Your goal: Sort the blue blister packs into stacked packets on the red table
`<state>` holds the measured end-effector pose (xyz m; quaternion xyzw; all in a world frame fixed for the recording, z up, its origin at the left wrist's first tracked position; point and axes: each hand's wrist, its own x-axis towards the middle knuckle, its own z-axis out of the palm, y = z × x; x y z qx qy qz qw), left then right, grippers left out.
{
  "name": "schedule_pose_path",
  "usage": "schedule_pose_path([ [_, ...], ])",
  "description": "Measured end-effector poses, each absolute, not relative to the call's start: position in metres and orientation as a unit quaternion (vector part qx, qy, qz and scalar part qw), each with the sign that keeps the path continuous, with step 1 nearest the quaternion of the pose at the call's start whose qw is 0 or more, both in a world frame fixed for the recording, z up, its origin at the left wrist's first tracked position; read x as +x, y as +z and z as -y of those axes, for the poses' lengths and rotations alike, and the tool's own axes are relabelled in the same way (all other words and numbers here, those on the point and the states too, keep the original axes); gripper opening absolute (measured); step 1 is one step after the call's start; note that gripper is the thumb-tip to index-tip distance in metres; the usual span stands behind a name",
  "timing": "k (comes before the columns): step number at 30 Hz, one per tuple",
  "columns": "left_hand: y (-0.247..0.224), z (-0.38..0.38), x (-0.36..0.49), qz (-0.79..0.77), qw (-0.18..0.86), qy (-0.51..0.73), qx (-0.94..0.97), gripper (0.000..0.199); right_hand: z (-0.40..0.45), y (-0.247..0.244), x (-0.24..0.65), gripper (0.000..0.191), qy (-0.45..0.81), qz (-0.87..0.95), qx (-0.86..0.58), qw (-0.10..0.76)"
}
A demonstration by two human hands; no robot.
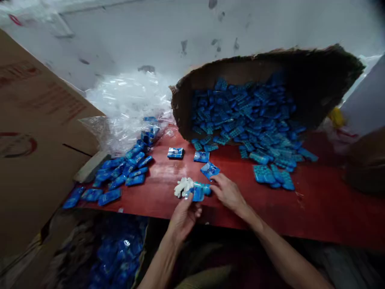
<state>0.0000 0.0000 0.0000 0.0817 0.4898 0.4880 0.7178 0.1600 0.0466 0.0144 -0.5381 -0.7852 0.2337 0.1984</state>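
Note:
My left hand (184, 216) is at the table's front edge, its thumb and fingers closed on a small blue packet (197, 195) with clear wrapping. Just behind this packet lies another blue bundle (206, 188), partly covered. A crumpled white piece (183, 187), its material unclear, lies beside them on the left. My right hand (228, 193) reaches in from the right with thumb and forefinger apart. Its fingertips touch or nearly touch the near edge of a flat blue card (209, 170). Two blue card stacks (175, 152) (201, 156) lie farther back.
A torn-edged carton (264, 60) full of blue packs (240, 108) lies open on the red table (325, 200). Filled blue packs (129, 168) are heaped left, near clear plastic bags (129, 96) and a large cardboard box (45, 120). More packs (117, 249) sit below the edge.

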Motion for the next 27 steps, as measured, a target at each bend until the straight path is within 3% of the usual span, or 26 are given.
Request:
schedule_pose_path([
  [4, 0.004, 0.003, -0.016, -0.482, 0.705, 0.515, 0.074, 0.017, -0.053, 0.017, 0.127, 0.038, 0.22, 0.83, -0.501, 0.111],
  [7, 0.005, 0.003, -0.015, -0.47, 0.709, 0.522, 0.053, 0.016, -0.056, 0.012, 0.123, 0.03, 0.206, 0.834, -0.505, 0.085],
  [10, 0.007, 0.001, -0.006, -0.467, 0.717, 0.517, 0.02, 0.017, -0.059, 0.009, 0.137, 0.032, 0.229, 0.811, -0.522, 0.129],
  [16, 0.009, -0.005, 0.009, -0.469, 0.723, 0.508, 0.0, 0.017, -0.043, 0.027, 0.171, 0.038, 0.42, 0.712, -0.459, 0.326],
  [27, 0.002, -0.005, 0.013, -0.48, 0.719, 0.498, 0.072, 0.02, -0.022, 0.03, 0.175, 0.038, 0.295, 0.799, -0.431, 0.298],
])
